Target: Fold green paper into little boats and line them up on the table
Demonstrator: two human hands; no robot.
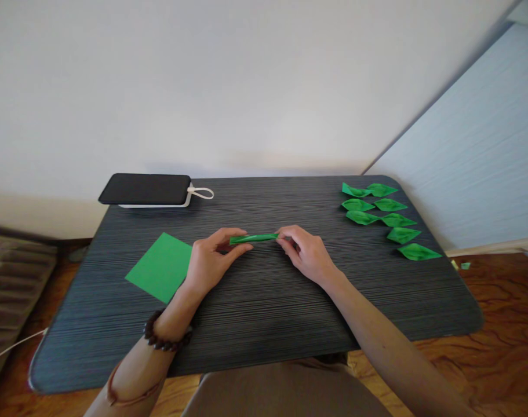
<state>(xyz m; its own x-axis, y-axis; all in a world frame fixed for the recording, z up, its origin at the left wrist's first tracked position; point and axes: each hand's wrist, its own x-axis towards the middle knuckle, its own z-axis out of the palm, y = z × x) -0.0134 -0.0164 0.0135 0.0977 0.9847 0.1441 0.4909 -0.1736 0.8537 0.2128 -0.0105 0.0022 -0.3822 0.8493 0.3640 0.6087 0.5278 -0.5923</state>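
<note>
A narrow folded strip of green paper (254, 238) is held just above the dark striped table (264, 313) at its middle. My left hand (210, 262) pinches the strip's left end between thumb and fingers. My right hand (304, 252) pinches its right end, fingers curled together. A flat green paper square (160, 267) lies on the table just left of my left hand.
Several folded green paper leaf shapes (388, 219) lie in two rows at the table's far right. A black phone on a white power bank (147, 190) rests at the far left corner. Small green scraps (465, 265) lie on the wooden floor to the right.
</note>
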